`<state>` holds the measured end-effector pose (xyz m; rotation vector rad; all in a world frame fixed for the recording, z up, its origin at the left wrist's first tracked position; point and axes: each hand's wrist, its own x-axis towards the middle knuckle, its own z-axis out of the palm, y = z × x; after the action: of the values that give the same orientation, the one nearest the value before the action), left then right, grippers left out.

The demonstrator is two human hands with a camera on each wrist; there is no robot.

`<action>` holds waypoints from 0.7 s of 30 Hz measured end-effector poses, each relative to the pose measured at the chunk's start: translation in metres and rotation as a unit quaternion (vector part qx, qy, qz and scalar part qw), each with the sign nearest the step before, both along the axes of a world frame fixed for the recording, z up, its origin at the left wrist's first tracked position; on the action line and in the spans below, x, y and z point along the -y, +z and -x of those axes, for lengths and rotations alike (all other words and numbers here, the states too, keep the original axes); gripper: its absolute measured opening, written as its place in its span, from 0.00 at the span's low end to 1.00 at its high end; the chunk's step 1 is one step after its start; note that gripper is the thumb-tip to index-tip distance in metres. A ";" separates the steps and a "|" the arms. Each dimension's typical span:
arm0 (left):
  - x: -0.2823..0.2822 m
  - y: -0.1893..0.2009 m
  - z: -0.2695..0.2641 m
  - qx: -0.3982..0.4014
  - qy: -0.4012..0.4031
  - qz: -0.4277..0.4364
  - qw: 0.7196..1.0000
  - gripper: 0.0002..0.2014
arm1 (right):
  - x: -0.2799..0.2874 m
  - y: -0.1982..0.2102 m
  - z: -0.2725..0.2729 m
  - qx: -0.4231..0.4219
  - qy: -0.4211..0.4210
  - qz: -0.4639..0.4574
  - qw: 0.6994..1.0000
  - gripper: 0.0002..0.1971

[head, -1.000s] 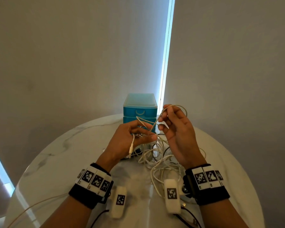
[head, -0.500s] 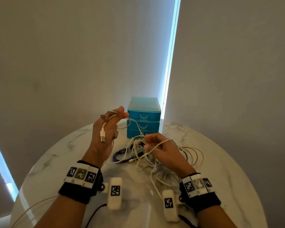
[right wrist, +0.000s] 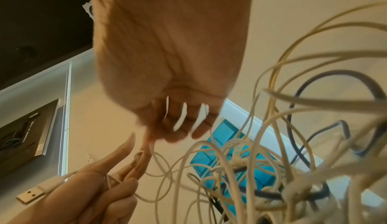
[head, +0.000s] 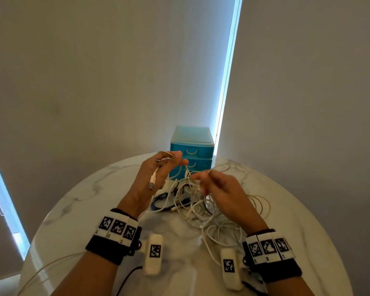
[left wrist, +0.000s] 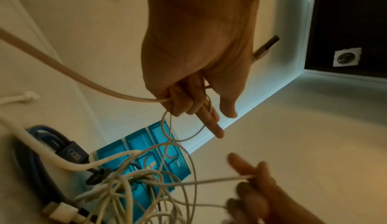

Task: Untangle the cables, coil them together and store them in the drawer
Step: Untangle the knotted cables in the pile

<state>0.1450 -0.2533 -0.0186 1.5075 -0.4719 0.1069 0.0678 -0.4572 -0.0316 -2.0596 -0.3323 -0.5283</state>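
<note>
So the cables (head: 203, 208) are one big messy knot sitting in the middle of the round marble worktop (head: 77, 210), mostly thin white and cream strands looped over each other, with a blue cable (head: 158, 201) and a darker one poking out on the left side of the pile. One loose cream loop spills off to the right of the heap.

Left hand (head: 158, 174) is raised above the pile with its fingers (left wrist: 207, 111) curled around a thin white cable, and a small loop of it is hooked around them. The white USB plug (head: 152, 182) on that cable dangles down by the palm, metal end pointing at the worktop.

Right hand (head: 220, 189) is just to the right of it, a bit lower, fingers pinched on another thin white strand that runs straight into the tangle. It's blurry in every view, so I can't make out the exact grip.

The blue drawer unit (head: 191, 154) stands at the far edge of the worktop, right behind both hands. It has three drawers stacked up, all pushed in, with a paler top.
</note>
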 end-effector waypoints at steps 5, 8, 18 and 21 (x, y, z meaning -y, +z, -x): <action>0.019 -0.001 0.010 0.023 -0.120 -0.113 0.986 0.14 | 0.010 0.013 0.004 0.097 -0.054 -0.256 0.960 0.20; 0.020 -0.004 0.012 0.013 -0.149 -0.123 0.981 0.18 | 0.009 0.019 0.006 0.081 -0.009 -0.392 0.916 0.20; 0.020 -0.007 0.005 0.058 -0.007 0.054 0.997 0.13 | 0.012 0.003 -0.005 -0.077 -0.003 -0.258 0.963 0.16; 0.015 -0.008 -0.004 -0.042 0.012 0.166 0.985 0.16 | 0.018 -0.017 -0.014 -0.163 -0.056 -0.134 0.976 0.14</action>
<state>0.1491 -0.2684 -0.0264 1.1849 -0.3485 0.1345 0.0818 -0.4750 -0.0489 -1.8673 0.0484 -0.2763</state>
